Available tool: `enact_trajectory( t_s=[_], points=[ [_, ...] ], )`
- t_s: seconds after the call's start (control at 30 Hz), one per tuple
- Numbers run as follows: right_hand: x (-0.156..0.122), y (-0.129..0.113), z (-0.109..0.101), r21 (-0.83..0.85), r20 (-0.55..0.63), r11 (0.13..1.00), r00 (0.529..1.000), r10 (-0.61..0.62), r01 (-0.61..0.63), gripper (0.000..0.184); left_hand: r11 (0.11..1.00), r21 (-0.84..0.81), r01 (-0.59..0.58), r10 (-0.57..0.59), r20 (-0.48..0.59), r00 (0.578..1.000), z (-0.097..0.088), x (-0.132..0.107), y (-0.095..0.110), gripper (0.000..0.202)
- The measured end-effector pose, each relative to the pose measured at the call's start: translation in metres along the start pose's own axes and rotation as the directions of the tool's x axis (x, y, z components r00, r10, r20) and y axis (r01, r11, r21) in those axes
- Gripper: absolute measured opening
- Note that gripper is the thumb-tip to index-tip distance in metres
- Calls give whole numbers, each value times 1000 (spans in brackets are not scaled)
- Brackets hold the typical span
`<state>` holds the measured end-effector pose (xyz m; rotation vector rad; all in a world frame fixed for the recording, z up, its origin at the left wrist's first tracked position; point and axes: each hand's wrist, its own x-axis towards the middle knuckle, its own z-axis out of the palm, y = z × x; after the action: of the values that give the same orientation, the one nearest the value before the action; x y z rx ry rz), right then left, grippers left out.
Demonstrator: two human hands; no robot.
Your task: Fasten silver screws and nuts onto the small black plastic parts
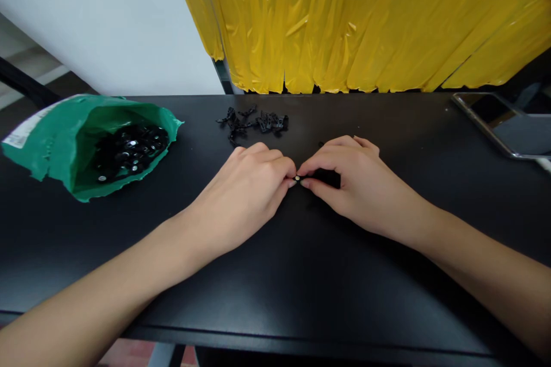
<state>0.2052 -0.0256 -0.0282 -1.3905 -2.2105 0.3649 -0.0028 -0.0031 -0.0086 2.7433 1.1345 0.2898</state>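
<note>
My left hand [249,189] and my right hand [350,180] rest on the black table [279,275], fingertips meeting at the middle. Both hands pinch one small black part with a silvery spot [297,178] between thumb and fingers. Most of that part is hidden by my fingers. Just behind the hands lies a loose pile of small black plastic pieces [253,122].
A torn green plastic bag [64,143] holding several small black round parts [129,152] lies at the left. A phone [503,123] lies at the right edge. Yellow plastic sheeting [365,17] hangs behind the table, beside a white wall.
</note>
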Motion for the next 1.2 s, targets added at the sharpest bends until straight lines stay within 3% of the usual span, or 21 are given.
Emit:
enact_trajectory(
  t_s=[1.2],
  points=[
    [2, -4, 5, 64, 39, 989, 991, 128, -130, 25, 1000, 6, 1, -1, 16, 1000, 1, 0, -3, 15]
  ],
)
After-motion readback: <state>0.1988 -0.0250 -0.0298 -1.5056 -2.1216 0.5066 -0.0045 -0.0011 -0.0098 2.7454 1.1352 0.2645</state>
